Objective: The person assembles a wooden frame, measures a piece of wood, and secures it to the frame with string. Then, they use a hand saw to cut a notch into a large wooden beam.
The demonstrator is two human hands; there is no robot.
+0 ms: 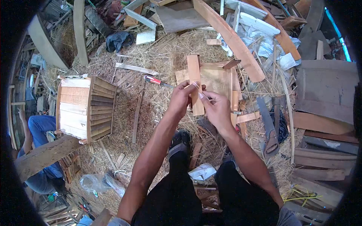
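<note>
My left hand (180, 98) is closed, its thumb and fingertips pinched at the edge of a flat wooden slat (194, 67). Beside it, my right hand (218, 109) is also closed in a pinch, the thumb pointing up toward the left fingertips. A thin pale strand (195, 85) shows between the fingertips; it is too small to name surely. The slat lies in front of a wooden panel with a raised frame (217, 77), which rests on the straw. To the left of my left hand lies a screwdriver with a red and white handle (152, 79).
A slatted wooden crate (102, 105) stands at left, near a person in blue jeans (39, 130). A handsaw (269, 130) lies at right, beside stacked boards (324, 158). A long curved plank (230, 39) leans behind the panel. Straw and wood scraps cover the ground.
</note>
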